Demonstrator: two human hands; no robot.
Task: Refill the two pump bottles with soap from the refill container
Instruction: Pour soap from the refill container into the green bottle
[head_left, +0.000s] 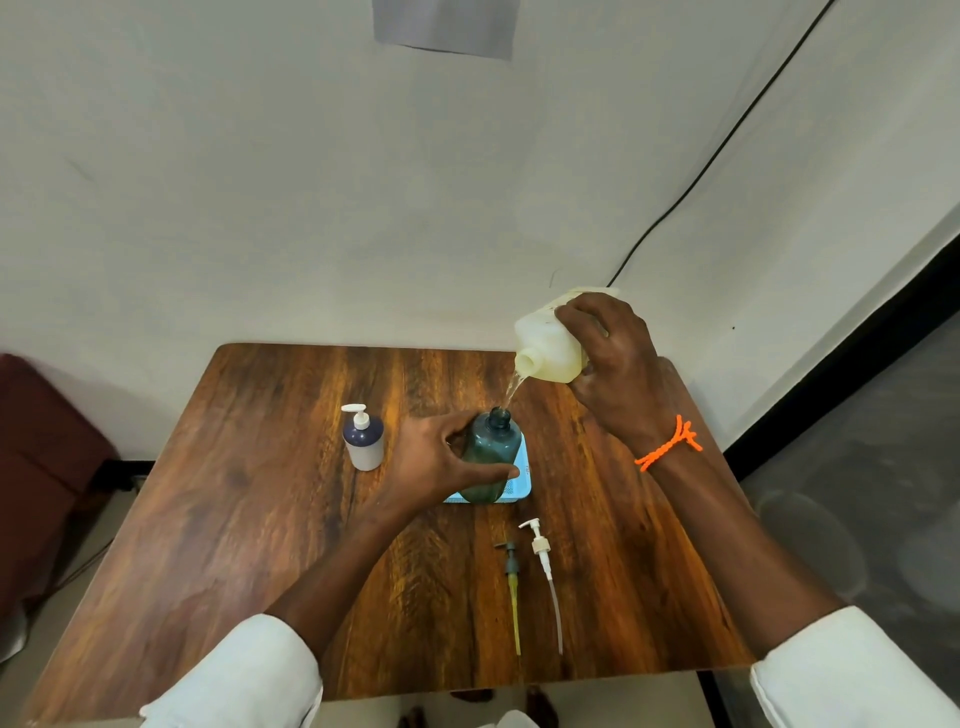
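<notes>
Fingers (582, 317) of the right hand (615, 371) are grasping the tilted refill container (550, 343), which is pouring a thin stream into the open neck of the teal bottle (491, 454); the left hand (441, 462) is gripping that bottle, which is standing on a pale blue tray (524, 480) mid-counter (260, 519). The white pump bottle (363, 439) is standing apart to the left, capped. Two removed pumps (530, 577) are lying near the front edge. The bottle's fill level is hard to read, perhaps low.

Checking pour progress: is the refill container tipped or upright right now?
Tipped. The right hand holds the refill container on its side, mouth down, and a thin stream runs into the open neck of the teal bottle.
</notes>
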